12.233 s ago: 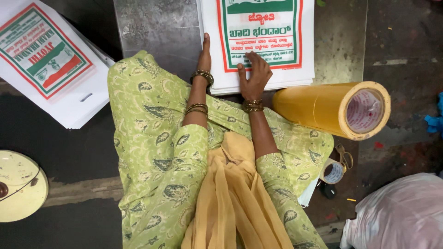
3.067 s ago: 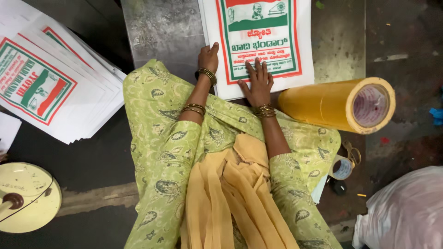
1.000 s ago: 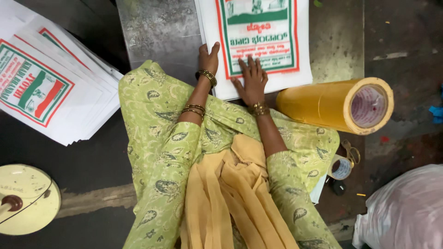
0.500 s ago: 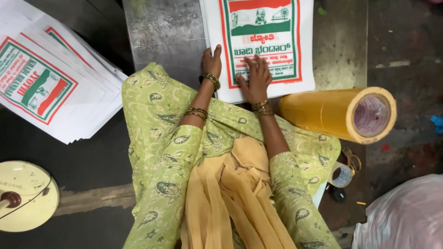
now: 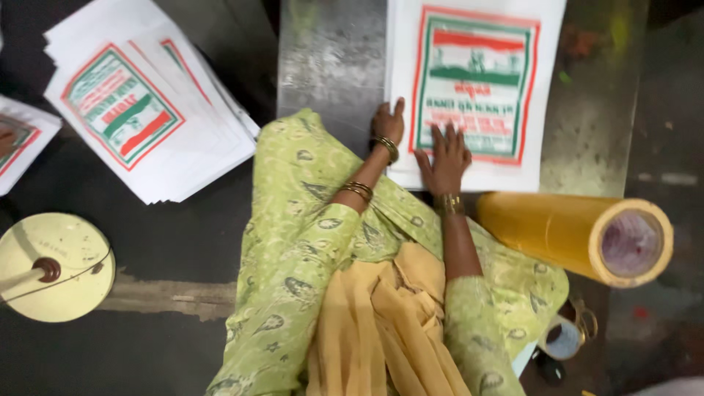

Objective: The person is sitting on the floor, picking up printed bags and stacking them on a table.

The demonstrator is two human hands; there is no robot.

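Head view: a white printed bag (image 5: 477,88) with a red-bordered, green-and-red panel is seen lying flat on a scuffed metal table (image 5: 330,66), towards twelve o'clock from the person. The left hand (image 5: 387,123) is laid on the bag's left edge, fingers held close together and pointed to twelve o'clock; nothing is gripped, and the palm is pressed partly on the bag and partly on the bare metal. The right hand (image 5: 444,155) is spread flat on the lower part of the bag, its fingers (image 5: 447,138) fanned narrowly apart and lying on the bottom border of the printed panel, so that the bag is found under the fingers rather than between them. Gold bangles are worn on both wrists.

At four o'clock from the right hand, a large roll of yellow film (image 5: 576,235) is seen lying on its side, its hollow core turned to the right (it lies just beside the bag's lower edge). At nine to ten o'clock from the left hand, well apart from it, a fanned stack of printed bags (image 5: 147,117) of the same kind is seen on a dark surface. A round cream disc (image 5: 59,268) is placed at eight o'clock. The lap is covered by green patterned cloth and an orange scarf (image 5: 381,330).
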